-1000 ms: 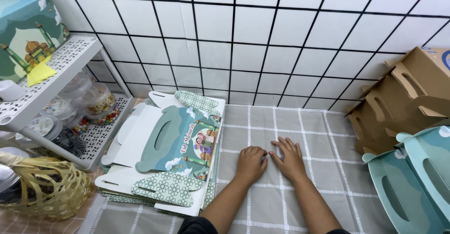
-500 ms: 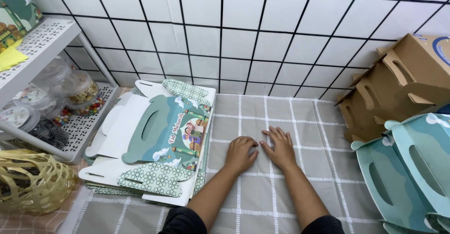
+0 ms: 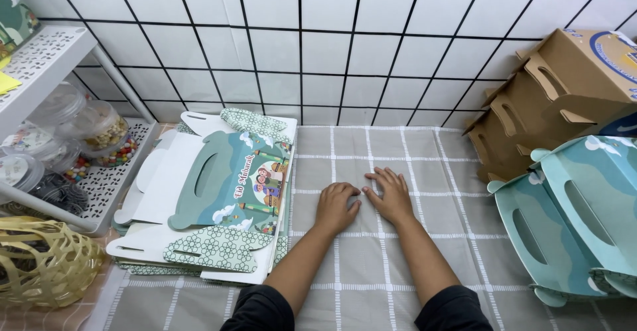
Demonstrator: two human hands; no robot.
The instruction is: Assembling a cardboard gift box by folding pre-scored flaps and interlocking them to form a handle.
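Both your hands are flat on the checked cloth, side by side, fingertips nearly meeting at the middle. Your left hand (image 3: pixel 337 206) is loosely curled, knuckles up, its grip closed on nothing; your right hand (image 3: pixel 392 195) lies spread, fingers open, holding nothing either. They press on the grey checked tablecloth (image 3: pixel 371 264), it seems to smooth it.

Just to the left of your left hand sits the stack of flat cardboard boxes (image 3: pixel 212 205), unfolded, green and white with a handle slot cut in the top sheet, within easy reach.

On your right, 2 folded blue boxes (image 3: pixel 570 225) stand with handles up, and brown boxes (image 3: pixel 551 99) lean against the tiled wall (image 3: pixel 318 39). A white shelf (image 3: pixel 60 138) with jars and a yellow basket (image 3: pixel 40 264) are far left.
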